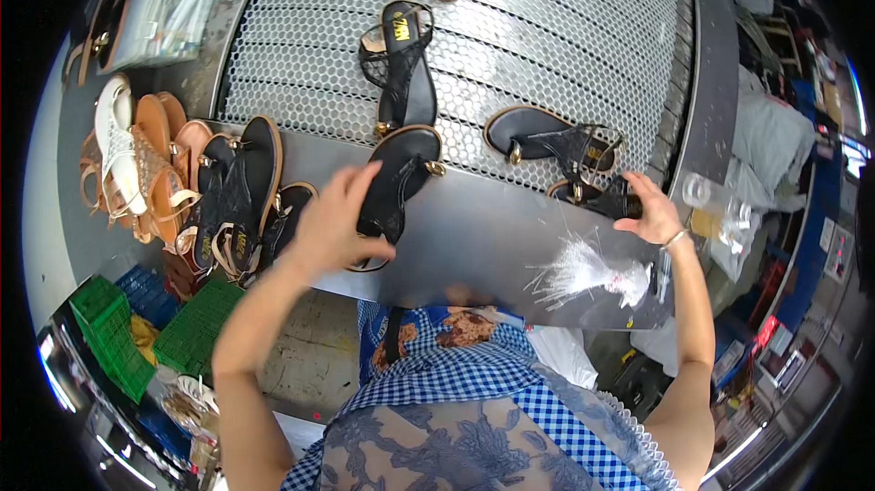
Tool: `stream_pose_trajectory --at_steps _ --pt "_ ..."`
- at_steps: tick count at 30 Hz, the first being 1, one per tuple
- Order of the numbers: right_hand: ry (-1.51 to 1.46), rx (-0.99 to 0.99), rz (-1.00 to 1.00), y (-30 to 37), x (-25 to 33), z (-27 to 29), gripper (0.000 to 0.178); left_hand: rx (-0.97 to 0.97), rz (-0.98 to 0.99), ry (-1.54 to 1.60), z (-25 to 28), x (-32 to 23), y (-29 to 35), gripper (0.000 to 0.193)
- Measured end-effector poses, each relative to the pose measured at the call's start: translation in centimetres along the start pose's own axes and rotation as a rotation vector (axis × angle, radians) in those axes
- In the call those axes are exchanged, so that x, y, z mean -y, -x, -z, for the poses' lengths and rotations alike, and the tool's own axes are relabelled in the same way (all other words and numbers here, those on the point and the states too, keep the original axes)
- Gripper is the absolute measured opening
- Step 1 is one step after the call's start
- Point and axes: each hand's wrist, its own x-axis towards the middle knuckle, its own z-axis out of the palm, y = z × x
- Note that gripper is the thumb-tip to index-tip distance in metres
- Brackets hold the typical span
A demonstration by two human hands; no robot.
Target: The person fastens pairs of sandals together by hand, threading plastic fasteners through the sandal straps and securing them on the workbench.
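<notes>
The left hand (330, 225) is open, fingers spread, right beside a black sandal (387, 183) that lies partly on the metal table (456, 245). The right hand (654, 216) bends around the end of another black sandal (603, 201) by the belt (305, 49); you cannot tell if it grips. Thin white strands (583, 271) lie near that hand.

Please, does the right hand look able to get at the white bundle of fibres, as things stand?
Probably yes. The white bundle of fibres lies close to the right hand, and nothing visible stands between them. The hand would likely have to leave the black sandal at its fingertips first.
</notes>
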Motion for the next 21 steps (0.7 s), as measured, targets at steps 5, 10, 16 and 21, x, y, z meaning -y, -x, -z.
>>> stream_pose_trajectory --at_steps 5,10,16,21 --pt "0.221 -0.393 0.083 -4.5 -2.4 -3.4 0.016 -0.442 0.247 0.170 -5.5 -0.9 0.4 0.087" --pt "-0.007 -0.848 -0.099 -10.1 -4.1 3.8 0.027 -1.049 -0.051 -0.047 -8.3 -2.8 2.1 0.055" --pt "-0.864 -0.235 -0.140 -4.0 10.8 6.0 0.014 -1.171 0.023 0.196 -11.6 -4.7 5.3 0.047" --pt "-1.258 -0.063 0.025 -2.0 16.9 -2.2 0.012 -1.152 0.086 0.505 -12.4 -4.5 6.9 0.038"
